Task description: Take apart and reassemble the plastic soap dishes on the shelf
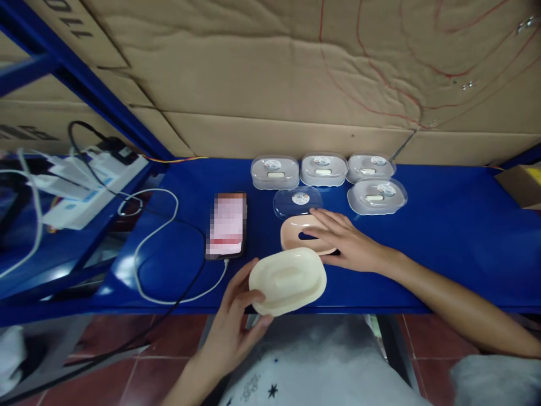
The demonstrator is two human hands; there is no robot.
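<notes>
My left hand [240, 316] grips a cream oval plastic dish [287, 276] by its left end, holding it tilted near the front edge of the blue table. A peach-coloured oval tray [291, 232] with a slot in its middle lies just behind, partly overlapped by the dish. My right hand [342, 239] is closed around the right side of that peach tray, fingers over its rim. Beyond it rests a clear lid [287, 207] with a round label. The parts look like those of a soap box.
Several clear-lidded boxes [323, 170] with round labels stand along the back by the cardboard wall [253, 84]. A phone [227, 225] on a white cable lies to the left, near a loaded power strip [93, 189]. A cardboard box [519, 186] sits far right.
</notes>
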